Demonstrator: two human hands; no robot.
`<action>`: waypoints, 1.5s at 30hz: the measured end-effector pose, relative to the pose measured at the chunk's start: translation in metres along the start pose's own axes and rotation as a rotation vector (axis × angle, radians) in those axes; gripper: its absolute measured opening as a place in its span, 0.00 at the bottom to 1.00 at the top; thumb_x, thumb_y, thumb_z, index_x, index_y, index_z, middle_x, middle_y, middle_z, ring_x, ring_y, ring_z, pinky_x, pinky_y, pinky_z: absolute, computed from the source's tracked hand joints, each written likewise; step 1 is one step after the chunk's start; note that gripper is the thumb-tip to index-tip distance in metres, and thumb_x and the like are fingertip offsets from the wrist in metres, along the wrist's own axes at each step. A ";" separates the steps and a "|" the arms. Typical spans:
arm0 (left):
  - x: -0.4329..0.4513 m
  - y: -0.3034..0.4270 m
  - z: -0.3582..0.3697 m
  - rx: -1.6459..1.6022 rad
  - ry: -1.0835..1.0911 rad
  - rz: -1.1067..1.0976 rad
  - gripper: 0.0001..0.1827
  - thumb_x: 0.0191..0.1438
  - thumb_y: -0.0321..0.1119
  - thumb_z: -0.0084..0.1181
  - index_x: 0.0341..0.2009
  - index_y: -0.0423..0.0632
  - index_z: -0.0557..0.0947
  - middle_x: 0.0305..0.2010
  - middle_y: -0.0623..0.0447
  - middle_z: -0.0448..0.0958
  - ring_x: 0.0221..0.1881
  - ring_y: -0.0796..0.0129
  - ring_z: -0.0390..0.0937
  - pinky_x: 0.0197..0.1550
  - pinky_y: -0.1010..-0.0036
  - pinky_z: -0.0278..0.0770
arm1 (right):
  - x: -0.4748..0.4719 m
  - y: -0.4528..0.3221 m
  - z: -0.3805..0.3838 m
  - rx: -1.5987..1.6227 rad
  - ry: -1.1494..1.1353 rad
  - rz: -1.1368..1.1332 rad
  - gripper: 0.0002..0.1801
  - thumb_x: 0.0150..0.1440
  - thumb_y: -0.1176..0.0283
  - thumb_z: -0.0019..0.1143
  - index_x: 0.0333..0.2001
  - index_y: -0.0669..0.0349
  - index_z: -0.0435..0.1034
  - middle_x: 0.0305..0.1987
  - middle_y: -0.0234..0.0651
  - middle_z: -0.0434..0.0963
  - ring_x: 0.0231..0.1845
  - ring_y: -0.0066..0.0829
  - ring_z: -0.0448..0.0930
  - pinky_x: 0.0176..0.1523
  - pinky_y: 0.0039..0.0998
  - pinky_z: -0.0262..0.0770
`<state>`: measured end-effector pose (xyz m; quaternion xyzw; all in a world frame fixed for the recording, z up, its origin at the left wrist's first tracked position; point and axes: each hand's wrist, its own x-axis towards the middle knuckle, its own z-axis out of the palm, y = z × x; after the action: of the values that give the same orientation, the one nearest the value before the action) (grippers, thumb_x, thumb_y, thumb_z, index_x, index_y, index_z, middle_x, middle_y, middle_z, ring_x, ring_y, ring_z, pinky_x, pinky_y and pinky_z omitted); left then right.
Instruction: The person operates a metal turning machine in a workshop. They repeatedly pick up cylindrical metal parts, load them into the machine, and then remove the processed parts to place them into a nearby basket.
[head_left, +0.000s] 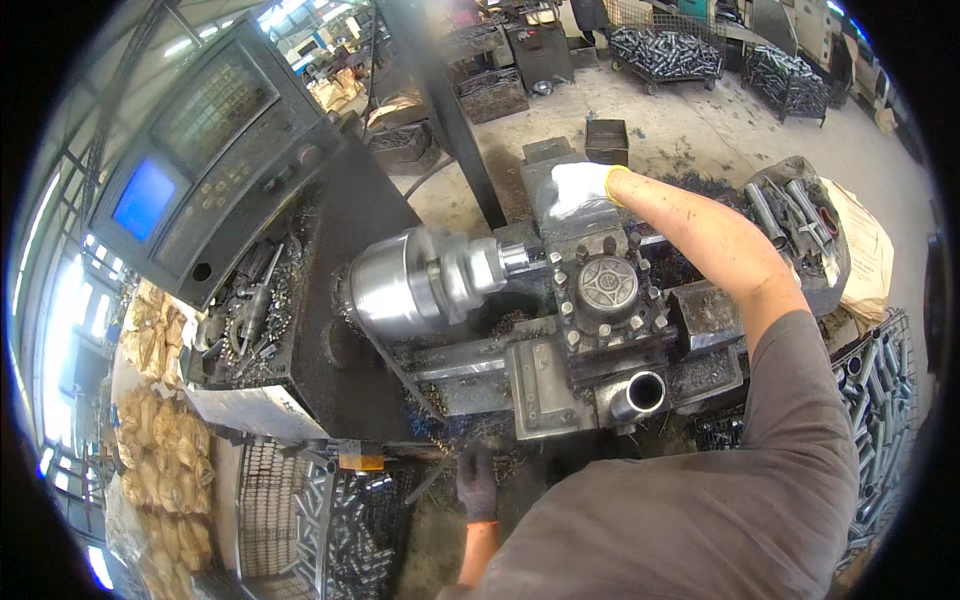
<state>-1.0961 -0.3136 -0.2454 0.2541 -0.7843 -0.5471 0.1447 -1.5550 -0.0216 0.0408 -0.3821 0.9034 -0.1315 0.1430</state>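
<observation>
My right hand (583, 189), in a white glove with a yellow cuff, lies at the far end of a metal lathe's cross slide, beyond the square tool post (607, 285); its fingers are hard to make out. In a dark glove with an orange cuff, my left hand (477, 484) is low at the lathe's near side, beside a thin bar (429, 478); its grip is unclear. The lathe chuck (390, 281) looks blurred, as if spinning, with a shiny metal workpiece (514, 257) at its right, close to the tool post. A short metal tube (643, 391) stands on the carriage's near side.
The control panel (217, 150) with a lit screen rises at left. Below it, tools (259, 307) and chips fill a tray. Wire baskets of metal tubes (874, 420) stand at right and lower left (330, 480). More tubes (795, 210) lie on a dark cover at the lathe's right end.
</observation>
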 end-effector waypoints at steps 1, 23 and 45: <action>0.004 0.017 0.003 -0.024 -0.025 0.022 0.15 0.69 0.38 0.59 0.54 0.43 0.84 0.53 0.45 0.86 0.54 0.58 0.82 0.59 0.62 0.78 | 0.005 0.000 0.001 -0.077 0.088 -0.031 0.27 0.53 0.55 0.67 0.53 0.59 0.85 0.46 0.42 0.90 0.43 0.40 0.87 0.52 0.40 0.83; 0.320 0.272 0.011 0.340 -0.129 0.709 0.35 0.71 0.48 0.58 0.75 0.42 0.70 0.75 0.41 0.71 0.75 0.52 0.69 0.77 0.61 0.62 | 0.093 -0.015 0.079 -0.278 -0.288 -0.111 0.34 0.40 0.49 0.81 0.46 0.62 0.82 0.41 0.49 0.87 0.43 0.44 0.88 0.47 0.42 0.83; 0.097 0.199 0.030 -0.705 -0.522 0.193 0.34 0.71 0.42 0.57 0.77 0.47 0.64 0.73 0.45 0.69 0.70 0.56 0.69 0.74 0.56 0.66 | -0.156 -0.209 0.118 0.791 -0.076 0.196 0.34 0.48 0.44 0.79 0.36 0.70 0.82 0.27 0.38 0.85 0.25 0.27 0.83 0.30 0.35 0.78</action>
<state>-1.2400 -0.2898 -0.0757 -0.0314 -0.5805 -0.8107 0.0700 -1.2723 -0.0640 0.0286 -0.2143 0.8094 -0.4404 0.3239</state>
